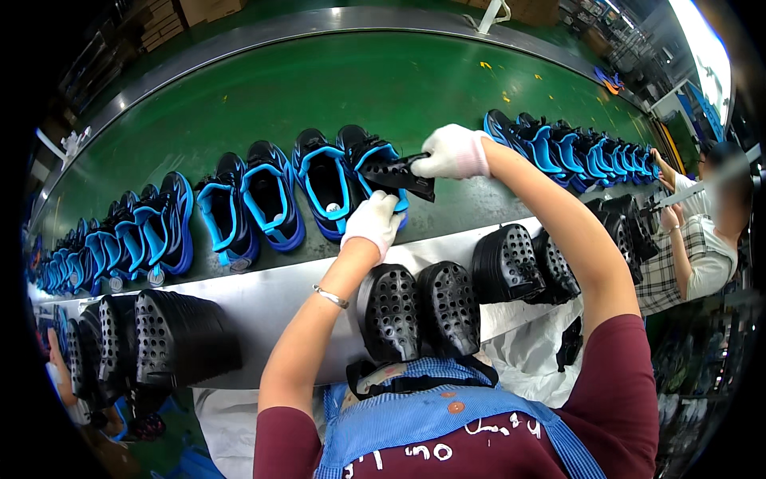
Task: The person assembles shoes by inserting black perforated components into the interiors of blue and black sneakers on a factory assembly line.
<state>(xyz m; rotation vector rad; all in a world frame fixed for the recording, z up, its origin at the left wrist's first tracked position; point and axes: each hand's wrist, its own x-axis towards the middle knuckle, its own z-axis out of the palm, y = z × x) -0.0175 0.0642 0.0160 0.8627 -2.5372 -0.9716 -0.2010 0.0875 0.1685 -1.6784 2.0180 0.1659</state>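
Note:
In my right hand [453, 152], gloved in white, is a black perforated plastic shoe tree [405, 176], gripped at one end. Its other end points left into the opening of a black and blue sneaker [361, 142]. My left hand [373, 223], also gloved, is closed on that sneaker's heel; its fingertips are partly hidden against the collar. Touching or close on the left stands a matching sneaker [324, 188], toe away from me. Two upright black shoe trees [389, 311] stand on the metal ledge just in front of my body.
Sneakers [163, 227] line the green conveyor belt [319, 84] on the left, and more sneakers [574, 152] on the right. Stacked shoe trees [179, 335] sit on the metal ledge [279, 319], with others [511, 263] at right. A co-worker [702, 231] is at the far right.

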